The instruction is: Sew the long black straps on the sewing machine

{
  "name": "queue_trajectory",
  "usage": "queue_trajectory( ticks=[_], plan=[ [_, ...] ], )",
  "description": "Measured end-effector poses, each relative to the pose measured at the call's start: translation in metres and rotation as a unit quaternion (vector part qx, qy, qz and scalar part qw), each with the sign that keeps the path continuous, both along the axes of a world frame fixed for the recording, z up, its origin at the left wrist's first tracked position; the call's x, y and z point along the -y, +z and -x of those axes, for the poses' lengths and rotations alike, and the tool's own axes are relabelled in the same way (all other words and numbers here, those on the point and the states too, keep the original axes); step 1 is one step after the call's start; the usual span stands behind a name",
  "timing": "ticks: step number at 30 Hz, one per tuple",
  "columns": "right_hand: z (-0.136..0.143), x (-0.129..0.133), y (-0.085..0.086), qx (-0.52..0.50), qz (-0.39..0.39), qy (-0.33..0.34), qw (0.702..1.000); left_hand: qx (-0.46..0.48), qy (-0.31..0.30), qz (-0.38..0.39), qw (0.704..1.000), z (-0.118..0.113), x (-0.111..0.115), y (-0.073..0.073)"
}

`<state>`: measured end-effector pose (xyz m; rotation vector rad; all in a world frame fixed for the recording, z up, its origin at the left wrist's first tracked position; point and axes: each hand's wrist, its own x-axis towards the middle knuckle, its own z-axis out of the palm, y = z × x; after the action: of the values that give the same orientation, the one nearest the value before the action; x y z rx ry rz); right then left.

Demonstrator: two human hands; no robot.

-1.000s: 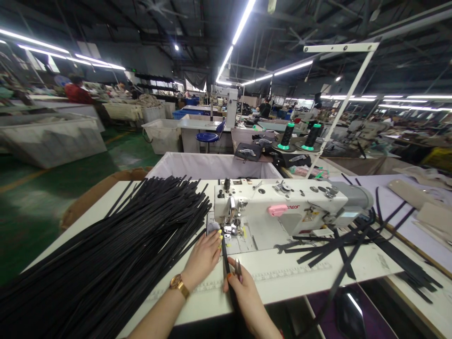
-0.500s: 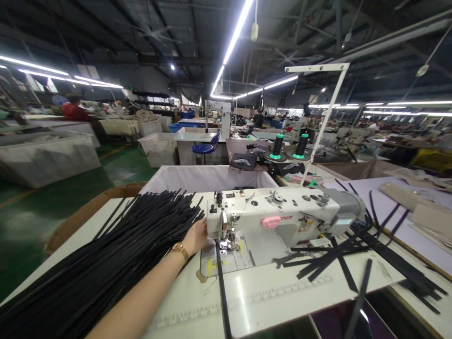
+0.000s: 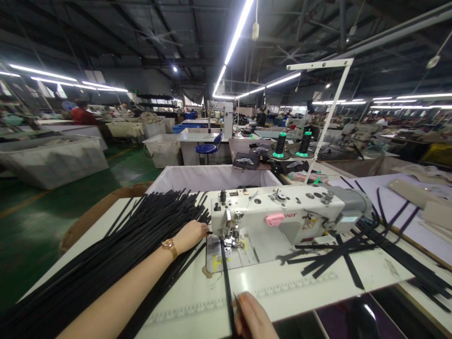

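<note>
A white sewing machine (image 3: 254,207) stands on the table. A narrow black strip (image 3: 227,282) runs from under its presser foot (image 3: 230,241) toward me. My left hand (image 3: 190,235), with a watch on the wrist, is just left of the needle area, its fingertips pinched on the dark end of a black strip. Under that forearm lies a thick bundle of long black strips (image 3: 141,240). Low in front, my right hand (image 3: 252,313) is closed beside the strip under the foot. A thin pointed thing shows at its fingertips; I cannot make out its kind.
Loose black strips (image 3: 339,254) and a wrench (image 3: 282,259) lie right of the machine. A measuring tape (image 3: 275,291) runs across the table. Behind stand a lined bin (image 3: 215,176), two thread cones (image 3: 280,143) and a white thread stand (image 3: 330,113).
My left hand has drawn slightly left, away from the machine head. My right hand has come into view at the bottom. A blurred black strip at the lower right is gone.
</note>
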<state>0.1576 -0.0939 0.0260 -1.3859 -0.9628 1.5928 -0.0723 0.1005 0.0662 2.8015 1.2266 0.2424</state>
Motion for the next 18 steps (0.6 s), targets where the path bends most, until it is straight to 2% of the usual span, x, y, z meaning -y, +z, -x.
queue_trajectory(
  ticks=[2, 4, 6, 11, 18],
  plan=[
    [0.013, -0.009, 0.007, -0.085, 0.025, 0.005, 0.996, -0.015, 0.012, 0.008, 1.000, 0.005, 0.017, -0.004],
    [0.029, -0.029, 0.015, -0.197, 0.077, -0.005, 0.977, -0.020, 0.029, 0.015, 0.999, 0.006, 0.029, -0.008],
    [0.044, -0.054, 0.020, -0.263, 0.121, -0.005, 0.957, -0.020, 0.047, 0.022, 0.998, 0.004, 0.035, -0.011],
    [0.067, -0.098, 0.019, -0.279, 0.132, -0.014, 0.951, -0.012, 0.071, 0.035, 0.997, 0.001, 0.034, -0.008],
    [0.074, -0.124, 0.010, -0.243, 0.114, -0.024, 0.963, -0.008, 0.071, 0.041, 0.997, 0.002, 0.035, -0.006]
  ],
)
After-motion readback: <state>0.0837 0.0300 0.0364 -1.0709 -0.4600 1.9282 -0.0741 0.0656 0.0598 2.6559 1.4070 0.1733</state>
